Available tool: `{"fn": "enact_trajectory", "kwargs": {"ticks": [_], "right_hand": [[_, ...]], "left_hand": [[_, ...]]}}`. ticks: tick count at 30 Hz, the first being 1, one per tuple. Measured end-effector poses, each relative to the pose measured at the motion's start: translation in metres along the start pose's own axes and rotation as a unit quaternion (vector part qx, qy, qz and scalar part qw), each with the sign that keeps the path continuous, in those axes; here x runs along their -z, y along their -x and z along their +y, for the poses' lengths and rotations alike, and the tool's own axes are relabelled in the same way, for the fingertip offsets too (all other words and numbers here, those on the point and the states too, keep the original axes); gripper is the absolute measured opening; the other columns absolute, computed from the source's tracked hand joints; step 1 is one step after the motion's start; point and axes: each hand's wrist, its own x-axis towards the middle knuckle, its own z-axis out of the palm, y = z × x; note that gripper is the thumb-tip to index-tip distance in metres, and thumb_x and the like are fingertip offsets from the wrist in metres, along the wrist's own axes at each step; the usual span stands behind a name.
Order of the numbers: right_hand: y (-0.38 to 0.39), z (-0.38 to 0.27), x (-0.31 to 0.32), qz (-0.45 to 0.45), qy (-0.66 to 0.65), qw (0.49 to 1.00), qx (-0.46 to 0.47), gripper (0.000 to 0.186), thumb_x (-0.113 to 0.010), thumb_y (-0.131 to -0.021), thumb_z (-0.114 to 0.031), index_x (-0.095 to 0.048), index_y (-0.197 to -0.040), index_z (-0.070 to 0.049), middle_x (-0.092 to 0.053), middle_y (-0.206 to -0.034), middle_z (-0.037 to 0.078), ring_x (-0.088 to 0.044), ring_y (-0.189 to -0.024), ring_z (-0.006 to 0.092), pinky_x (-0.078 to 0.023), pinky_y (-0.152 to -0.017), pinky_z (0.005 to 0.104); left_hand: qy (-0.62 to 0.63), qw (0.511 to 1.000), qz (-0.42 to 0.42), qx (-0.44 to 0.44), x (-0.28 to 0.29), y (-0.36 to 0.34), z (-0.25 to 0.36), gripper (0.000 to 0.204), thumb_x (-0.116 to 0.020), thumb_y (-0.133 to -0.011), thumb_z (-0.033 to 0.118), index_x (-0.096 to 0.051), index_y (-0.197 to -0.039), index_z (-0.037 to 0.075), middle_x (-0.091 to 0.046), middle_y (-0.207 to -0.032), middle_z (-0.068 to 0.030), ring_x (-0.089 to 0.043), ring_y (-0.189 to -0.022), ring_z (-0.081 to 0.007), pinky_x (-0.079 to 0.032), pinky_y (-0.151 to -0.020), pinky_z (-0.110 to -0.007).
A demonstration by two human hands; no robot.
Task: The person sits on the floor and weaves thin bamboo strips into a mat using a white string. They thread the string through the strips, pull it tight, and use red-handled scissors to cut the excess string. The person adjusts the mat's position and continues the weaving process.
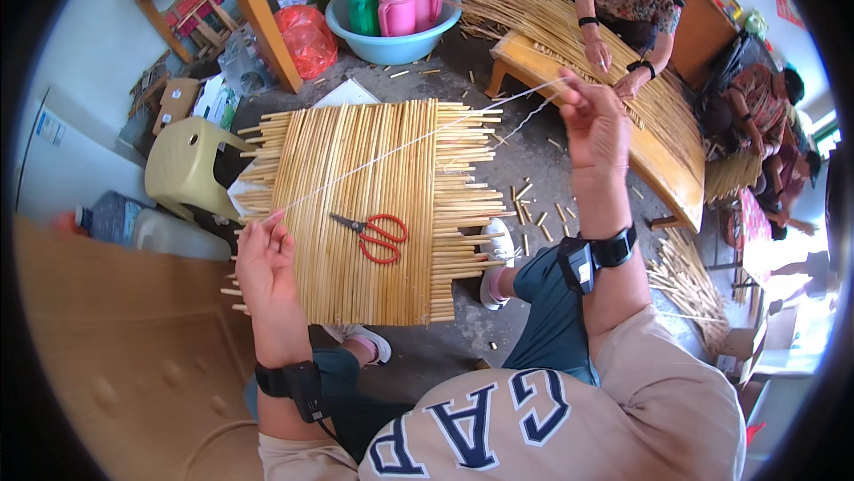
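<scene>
A white string (418,141) is stretched slantwise between my two hands, above a mat of straw-coloured stalks (356,161). My left hand (265,258) pinches its near end beside the mat's left edge. Raised past the mat's far right corner, my right hand (594,125) pinches the other end, and a loose tail of string hangs below it. Red-handled scissors (378,236) lie on the mat, their dark blades pointing left. The stalks lie side by side, with uneven ends sticking out left and right.
A wooden bench (658,161) bearing long stalks stands at right, where a person (623,0) works. A blue basin (391,47) with thermos flasks is at the back. A pale yellow stool (182,161) stands left. Cut stalk pieces (534,210) litter the floor. More people (756,107) sit far right.
</scene>
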Motion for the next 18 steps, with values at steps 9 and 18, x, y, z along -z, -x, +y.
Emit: {"fn": "enact_trajectory", "kwargs": {"ticks": [9,18], "right_hand": [[-0.014,-0.126,-0.042,-0.127,0.135,0.968,0.169,0.005,-0.053,-0.077,-0.002,-0.055,-0.077,0.003,-0.062,-0.087,0.020,-0.059,-0.056,0.0136,-0.047,-0.047,0.0193],[0.001,-0.236,-0.158,-0.294,0.295,0.855,0.310,0.010,-0.051,-0.081,-0.005,-0.056,-0.085,0.003,-0.061,-0.094,0.019,-0.063,-0.066,0.0139,-0.050,-0.053,0.0181]], "left_hand": [[0.028,0.997,-0.067,0.040,-0.046,0.014,-0.014,0.007,-0.046,-0.087,0.010,-0.046,-0.092,0.005,-0.059,-0.088,-0.0163,-0.056,-0.064,-0.0133,-0.046,-0.055,-0.024],[0.013,0.991,-0.117,0.065,-0.061,0.020,-0.040,0.009,-0.048,-0.079,0.010,-0.047,-0.085,0.004,-0.059,-0.077,-0.0127,-0.054,-0.058,-0.0132,-0.045,-0.052,-0.025]]}}
